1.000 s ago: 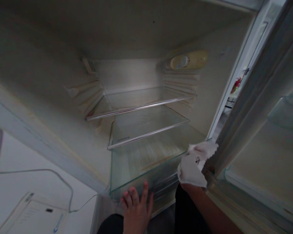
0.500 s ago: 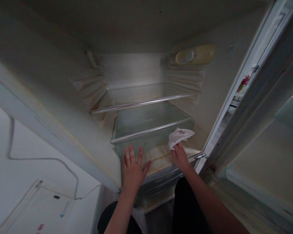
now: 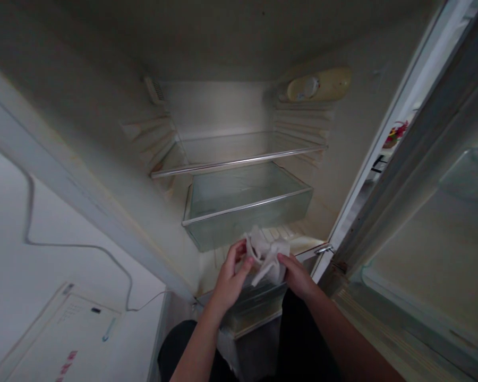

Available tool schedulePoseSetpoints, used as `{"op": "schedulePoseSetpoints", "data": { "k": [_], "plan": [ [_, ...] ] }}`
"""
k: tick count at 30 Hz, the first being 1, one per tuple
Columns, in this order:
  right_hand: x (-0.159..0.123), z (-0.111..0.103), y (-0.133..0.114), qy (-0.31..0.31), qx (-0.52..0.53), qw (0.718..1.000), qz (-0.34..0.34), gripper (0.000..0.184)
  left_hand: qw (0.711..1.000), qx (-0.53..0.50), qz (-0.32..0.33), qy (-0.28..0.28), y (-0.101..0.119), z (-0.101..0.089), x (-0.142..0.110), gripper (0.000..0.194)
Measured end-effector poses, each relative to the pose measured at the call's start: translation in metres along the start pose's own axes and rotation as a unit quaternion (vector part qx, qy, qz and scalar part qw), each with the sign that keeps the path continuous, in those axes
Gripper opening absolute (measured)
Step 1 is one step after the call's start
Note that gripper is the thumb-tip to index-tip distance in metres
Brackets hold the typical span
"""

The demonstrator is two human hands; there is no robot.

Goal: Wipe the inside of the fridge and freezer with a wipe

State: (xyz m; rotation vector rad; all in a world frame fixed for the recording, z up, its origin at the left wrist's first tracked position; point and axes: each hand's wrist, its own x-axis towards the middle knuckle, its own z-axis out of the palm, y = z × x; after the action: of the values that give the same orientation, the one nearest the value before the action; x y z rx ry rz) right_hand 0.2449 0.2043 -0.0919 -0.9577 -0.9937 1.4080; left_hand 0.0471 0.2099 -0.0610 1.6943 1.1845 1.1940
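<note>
A crumpled white cloth [image 3: 266, 256] is held between both hands in front of an open fridge. My left hand [image 3: 231, 278] pinches its left side, and my right hand [image 3: 297, 276] grips its right side. Just behind the cloth is a glass shelf [image 3: 245, 207] pushed into the fridge, with another glass shelf [image 3: 239, 159] above it. Below my hands sits a clear drawer [image 3: 255, 307] at the fridge's bottom.
The fridge door [image 3: 434, 212] stands open on the right with door bins. A yellowed thermostat housing [image 3: 318, 85] sits high on the right inner wall. A white wall with a cable [image 3: 75, 246] and a white appliance [image 3: 71, 329] lie to the left.
The lower glass shelf slid back into the fridge. My left hand left the shelf and joined my right hand on the cloth, which came down in front of the drawer.
</note>
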Motion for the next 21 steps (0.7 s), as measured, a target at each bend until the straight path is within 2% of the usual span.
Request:
{"op": "schedulePoseSetpoints", "data": {
  "k": [4, 8, 12, 17, 21],
  "plan": [
    [-0.019, 0.007, 0.005, -0.046, 0.099, 0.991, 0.072, 0.049, 0.979, -0.169, -0.111, 0.013, -0.008, 0.008, -0.004, 0.058],
    [-0.023, 0.0, 0.004, -0.028, 0.119, 0.99, 0.075, 0.044, 0.966, -0.202, -0.151, 0.05, -0.012, 0.001, -0.007, 0.051],
    [-0.021, -0.002, 0.007, 0.003, 0.101, 0.992, 0.07, 0.04, 0.981, -0.152, -0.097, 0.068, -0.009, -0.008, -0.005, 0.048],
    [-0.014, 0.011, 0.016, 0.108, 0.059, 0.992, -0.016, 0.044, 0.996, -0.019, -0.032, 0.087, -0.007, -0.012, -0.008, 0.038],
    [-0.015, 0.018, 0.029, 0.161, -0.022, 0.984, -0.073, 0.055, 0.996, 0.045, 0.029, 0.065, -0.004, -0.011, -0.016, 0.026]
  ]
}}
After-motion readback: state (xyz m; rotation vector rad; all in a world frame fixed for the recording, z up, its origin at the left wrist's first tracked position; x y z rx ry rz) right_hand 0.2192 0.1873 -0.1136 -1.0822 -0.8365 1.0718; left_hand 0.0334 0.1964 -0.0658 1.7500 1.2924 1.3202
